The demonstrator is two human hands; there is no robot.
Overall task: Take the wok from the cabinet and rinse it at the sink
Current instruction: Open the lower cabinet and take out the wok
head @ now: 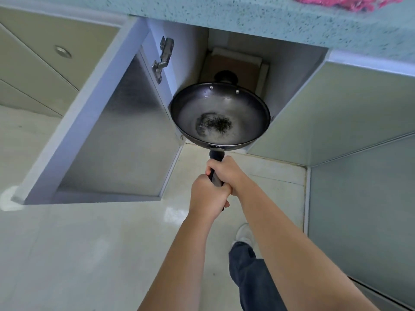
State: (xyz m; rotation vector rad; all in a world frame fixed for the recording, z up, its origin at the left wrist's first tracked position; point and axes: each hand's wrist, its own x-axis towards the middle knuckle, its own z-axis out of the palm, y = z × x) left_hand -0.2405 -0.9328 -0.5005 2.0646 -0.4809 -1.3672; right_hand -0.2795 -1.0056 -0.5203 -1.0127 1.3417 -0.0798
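Gripping with both hands, we have the fingers curled tight round the black handle (216, 173), none spread. Our right hand (226, 173) is forward, nearer the bowl; our left hand (207, 196) sits just behind it, the two touching, with the butt of the handle poking out past the left palm.

Relation that matters for the next move: the wok (220, 115) lies straight ahead of the knuckles, long axis running from us toward the cabinet opening (238, 63), handle end nearest. Bowl is held in the air at the cabinet mouth, roughly level, open side up, apparently touching nothing. Open door (116, 131) stands just to its left; countertop edge (224, 16) overhangs above. Judgement: the lift must come back toward us before it goes up, or the far rim may catch the counter.

Wok appearance: dark metal, round and shallow, two bright rivets at the far rim below a small black helper handle (225, 76). Inner wall has a greyish sheen; a speckled dark patch sits at the centre, residue or wear, we cannot tell. Sink not in view.
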